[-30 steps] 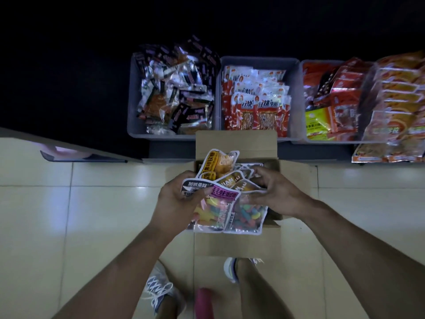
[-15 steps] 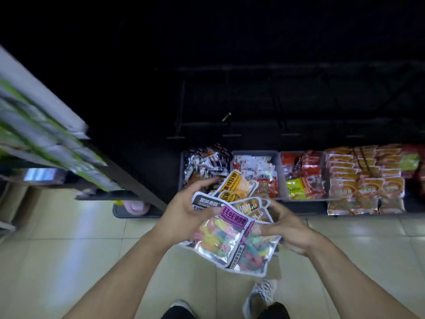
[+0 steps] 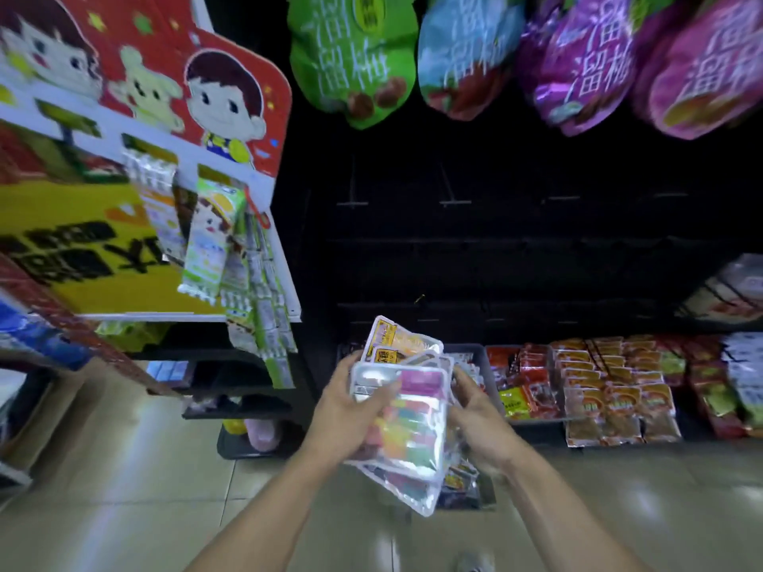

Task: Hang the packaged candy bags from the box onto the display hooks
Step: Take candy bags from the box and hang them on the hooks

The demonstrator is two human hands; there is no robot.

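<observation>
raised candy bags (image 3: 398,410) clear of box toward hooks (image 3: 454,202); left hand (image 3: 351,410) and right hand (image 3: 475,410) gripped the stack; one hang-hole needed aligning first.

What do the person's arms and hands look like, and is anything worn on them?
Both forearms are bare, with no sleeves in view. The left hand and right hand wear no gloves. No watch, ring or bracelet shows, though the picture is somewhat blurred.

Glossy tiled floor (image 3: 136,480) — dark shelving (image 3: 516,258)
</observation>
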